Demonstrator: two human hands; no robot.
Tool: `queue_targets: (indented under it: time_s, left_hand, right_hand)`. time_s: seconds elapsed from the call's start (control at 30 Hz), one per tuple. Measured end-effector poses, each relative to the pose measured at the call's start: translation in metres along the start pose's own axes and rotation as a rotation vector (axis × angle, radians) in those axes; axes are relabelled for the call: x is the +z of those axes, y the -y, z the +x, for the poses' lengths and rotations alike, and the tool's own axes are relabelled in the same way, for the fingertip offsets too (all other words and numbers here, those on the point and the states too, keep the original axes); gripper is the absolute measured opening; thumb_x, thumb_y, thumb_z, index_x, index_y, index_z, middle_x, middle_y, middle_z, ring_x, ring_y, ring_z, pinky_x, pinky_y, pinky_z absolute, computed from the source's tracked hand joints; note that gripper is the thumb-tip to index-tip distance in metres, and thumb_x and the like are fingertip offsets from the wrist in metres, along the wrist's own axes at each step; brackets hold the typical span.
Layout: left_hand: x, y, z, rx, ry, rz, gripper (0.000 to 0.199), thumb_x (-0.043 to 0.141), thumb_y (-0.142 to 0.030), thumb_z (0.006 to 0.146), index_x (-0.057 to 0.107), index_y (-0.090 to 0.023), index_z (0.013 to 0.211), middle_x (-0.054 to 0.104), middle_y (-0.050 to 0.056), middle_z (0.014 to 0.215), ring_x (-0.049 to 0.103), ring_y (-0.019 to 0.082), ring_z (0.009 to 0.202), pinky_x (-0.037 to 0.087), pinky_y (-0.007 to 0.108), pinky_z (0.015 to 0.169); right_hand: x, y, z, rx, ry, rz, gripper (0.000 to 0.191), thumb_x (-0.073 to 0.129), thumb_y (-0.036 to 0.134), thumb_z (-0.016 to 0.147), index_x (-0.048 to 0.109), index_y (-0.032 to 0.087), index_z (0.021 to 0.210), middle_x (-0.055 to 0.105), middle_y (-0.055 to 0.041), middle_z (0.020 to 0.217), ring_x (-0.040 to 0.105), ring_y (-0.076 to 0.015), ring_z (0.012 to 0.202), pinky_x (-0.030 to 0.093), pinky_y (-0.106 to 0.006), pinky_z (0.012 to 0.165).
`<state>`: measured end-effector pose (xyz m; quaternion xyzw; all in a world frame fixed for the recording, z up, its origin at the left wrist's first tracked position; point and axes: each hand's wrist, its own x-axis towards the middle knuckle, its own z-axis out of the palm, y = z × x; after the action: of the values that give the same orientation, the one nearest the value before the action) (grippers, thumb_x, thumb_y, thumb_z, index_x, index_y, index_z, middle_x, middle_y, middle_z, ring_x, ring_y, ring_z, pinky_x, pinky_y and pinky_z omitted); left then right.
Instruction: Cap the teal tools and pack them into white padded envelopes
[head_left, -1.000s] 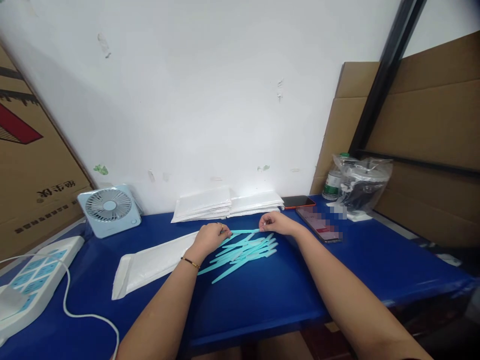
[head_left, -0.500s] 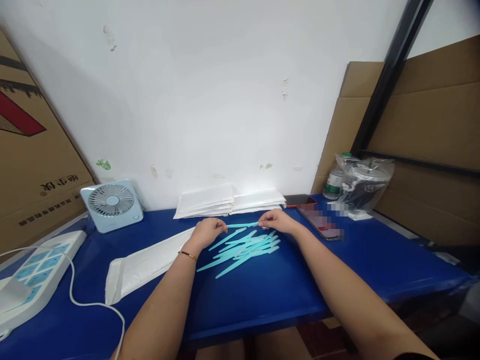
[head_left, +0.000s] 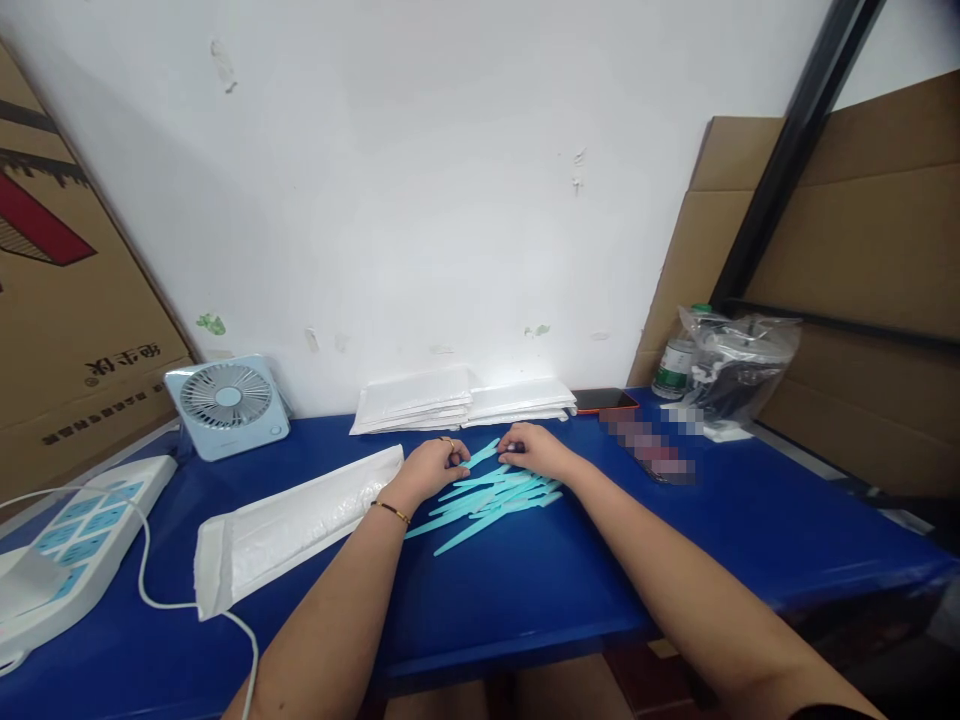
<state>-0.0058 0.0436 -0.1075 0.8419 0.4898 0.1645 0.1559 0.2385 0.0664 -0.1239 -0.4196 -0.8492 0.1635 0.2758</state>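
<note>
A loose pile of turquoise, flat, tapered plastic sticks [head_left: 499, 495] lies in front of me, most of them pointing down to the left. My left hand [head_left: 431, 468], wearing a ring and a bracelet, is closed at the pile's upper left edge. Its fingertips pinch the lower end of a turquoise stick [head_left: 481, 455]. At that stick's upper end are the curled fingers of my right hand [head_left: 536, 450], just above the pile; its fingertips are partly hidden. Left of my left hand a white padded mailer [head_left: 300, 522] lies flat on the blue table.
Stacked white mailers [head_left: 416, 400] lie against the wall. A small fan [head_left: 229, 405] and a power strip [head_left: 90, 545] with a white cable are at left. Two phones [head_left: 606, 401], a bottle [head_left: 673, 368] and a clear plastic bag [head_left: 742, 365] are at right.
My hands have come closer together over the pile, and the stick between them now slants instead of lying level. The view has shifted slightly.
</note>
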Motion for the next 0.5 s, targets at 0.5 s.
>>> queue_targets:
  time_s: [0.5]
  left_hand:
    - [0.002, -0.006, 0.003, -0.055, -0.037, 0.03, 0.015, 0.057, -0.034, 0.076, 0.064, -0.021, 0.077, 0.066, 0.0, 0.074, 0.06, 0.015, 0.071, 0.038, 0.023, 0.058]
  right_hand:
    - [-0.002, 0.002, 0.003, -0.036, 0.07, -0.025, 0.005, 0.062, 0.021, 0.075, 0.067, 0.018, 0.076, 0.061, -0.0021, 0.079, 0.053, -0.0128, 0.07, 0.037, -0.022, 0.061]
